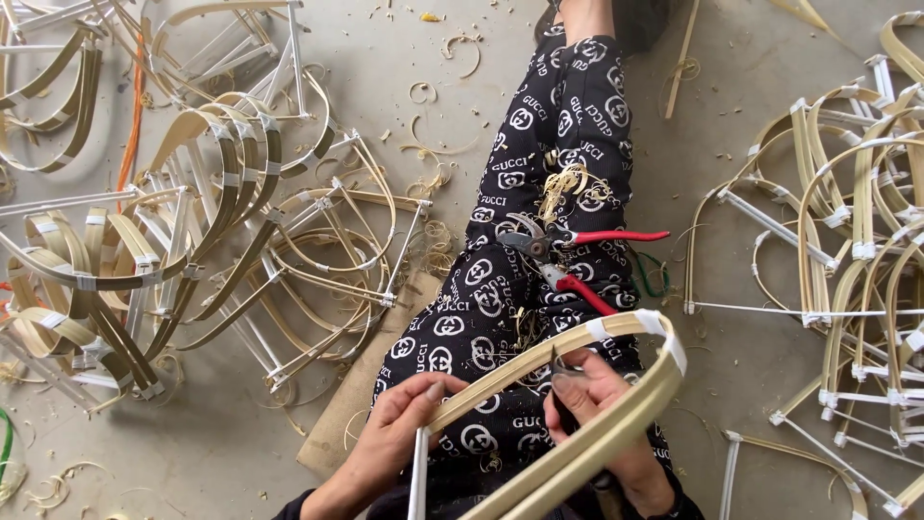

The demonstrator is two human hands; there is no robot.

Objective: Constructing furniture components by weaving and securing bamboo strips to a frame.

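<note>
My left hand (399, 429) grips a bent bamboo-strip frame (616, 409) near its lower end, thumb on top of the strip. My right hand (602, 409) is closed around the same frame's strips a little farther right, and something dark sits between its fingers; what it is I cannot tell. The frame curves to a taped white corner (664, 332) and lies across my lap. Red-handled pliers (568, 255) rest open on my black patterned trouser leg (539, 173), just beyond the frame, among curled bamboo shavings (568, 188).
A pile of finished bamboo frames with white tape joints (192, 221) lies on the concrete floor at left. Another pile (847, 241) fills the right side. Shavings (433, 154) litter the floor. A flat cardboard piece (361, 385) lies beside my leg.
</note>
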